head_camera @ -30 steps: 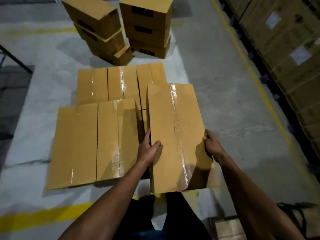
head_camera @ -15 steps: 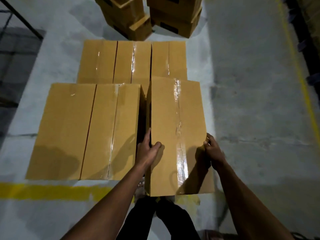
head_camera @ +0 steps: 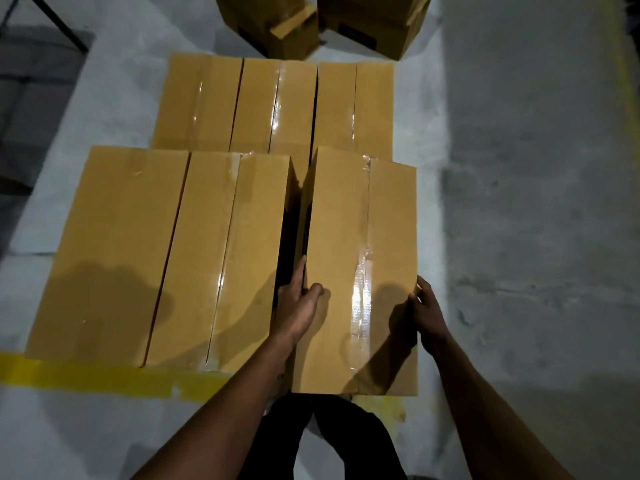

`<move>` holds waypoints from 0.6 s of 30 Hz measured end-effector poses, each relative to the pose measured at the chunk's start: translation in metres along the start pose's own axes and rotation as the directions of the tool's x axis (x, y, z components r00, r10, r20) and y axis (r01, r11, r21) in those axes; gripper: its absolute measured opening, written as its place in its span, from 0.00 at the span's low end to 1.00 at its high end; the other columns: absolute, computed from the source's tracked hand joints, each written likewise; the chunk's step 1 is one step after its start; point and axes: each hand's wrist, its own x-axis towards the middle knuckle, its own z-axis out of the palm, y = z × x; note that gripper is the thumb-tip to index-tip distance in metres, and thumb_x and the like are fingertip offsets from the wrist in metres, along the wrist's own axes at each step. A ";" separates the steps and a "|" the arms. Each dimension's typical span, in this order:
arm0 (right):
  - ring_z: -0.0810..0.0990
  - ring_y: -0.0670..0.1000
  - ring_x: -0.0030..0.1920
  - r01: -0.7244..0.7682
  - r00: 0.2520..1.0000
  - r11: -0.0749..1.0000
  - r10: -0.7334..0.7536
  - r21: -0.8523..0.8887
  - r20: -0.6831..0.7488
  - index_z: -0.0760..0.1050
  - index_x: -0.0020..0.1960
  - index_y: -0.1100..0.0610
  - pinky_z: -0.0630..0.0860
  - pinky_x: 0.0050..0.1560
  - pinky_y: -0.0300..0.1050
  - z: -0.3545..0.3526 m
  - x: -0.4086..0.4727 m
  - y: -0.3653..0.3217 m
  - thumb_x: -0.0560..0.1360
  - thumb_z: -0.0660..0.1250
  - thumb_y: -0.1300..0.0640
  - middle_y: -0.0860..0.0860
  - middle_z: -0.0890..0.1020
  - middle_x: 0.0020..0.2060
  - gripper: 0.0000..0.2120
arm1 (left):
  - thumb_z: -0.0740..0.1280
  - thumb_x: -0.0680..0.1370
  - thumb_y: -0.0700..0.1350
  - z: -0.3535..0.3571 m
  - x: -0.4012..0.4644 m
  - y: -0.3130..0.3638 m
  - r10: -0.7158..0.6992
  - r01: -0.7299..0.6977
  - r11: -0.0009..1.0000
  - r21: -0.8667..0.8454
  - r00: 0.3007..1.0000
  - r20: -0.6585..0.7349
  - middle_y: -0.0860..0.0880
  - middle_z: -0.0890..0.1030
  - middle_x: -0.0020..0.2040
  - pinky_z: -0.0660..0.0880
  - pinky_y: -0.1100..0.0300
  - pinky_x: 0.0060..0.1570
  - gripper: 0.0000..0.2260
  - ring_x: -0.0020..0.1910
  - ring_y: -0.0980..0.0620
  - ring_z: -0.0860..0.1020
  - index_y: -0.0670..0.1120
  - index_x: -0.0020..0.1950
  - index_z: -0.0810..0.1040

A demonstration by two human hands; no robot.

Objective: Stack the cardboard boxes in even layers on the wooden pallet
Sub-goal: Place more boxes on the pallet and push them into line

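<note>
At the left of the frame the near-row boxes [head_camera: 162, 258] sit side by side, their taped tops level, their near edge just above the yellow floor tape [head_camera: 86, 375] that runs along the lower left. Behind them, toward the upper middle, the far-row boxes [head_camera: 273, 105] lie lower, so I judge the near ones already form a second layer. I cannot see the wooden pallet itself; the cartons cover it.

In the middle of the frame my left hand [head_camera: 298, 306] holds the left edge of the box I am placing [head_camera: 360, 271]: the thumb lies on the top face and the fingers reach down into the dark gap between this box and its neighbour. I hold it there so I can steer that edge toward the row.

The box fills the centre right, tilted a little, its far end nearer the row than its near end, and its near edge hangs closer to me than the neighbours'. It is not yet flush.

At the right my right hand [head_camera: 427, 313] grips the opposite edge, fingers curled round the side, squeezing against the left.

Along the top edge, spare stacked boxes [head_camera: 311, 22] wait on the grey floor [head_camera: 536, 202].
</note>
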 end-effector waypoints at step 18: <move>0.75 0.53 0.68 -0.107 0.993 0.983 0.112 -0.148 0.022 0.61 0.80 0.46 0.72 0.65 0.48 0.026 -0.036 -0.020 0.83 0.65 0.55 0.50 0.73 0.74 0.28 | 0.73 0.78 0.44 -0.059 -0.042 -0.069 0.036 0.028 0.928 0.371 0.985 -0.166 0.44 0.67 0.79 0.67 0.49 0.74 0.36 0.77 0.43 0.64 0.50 0.83 0.61</move>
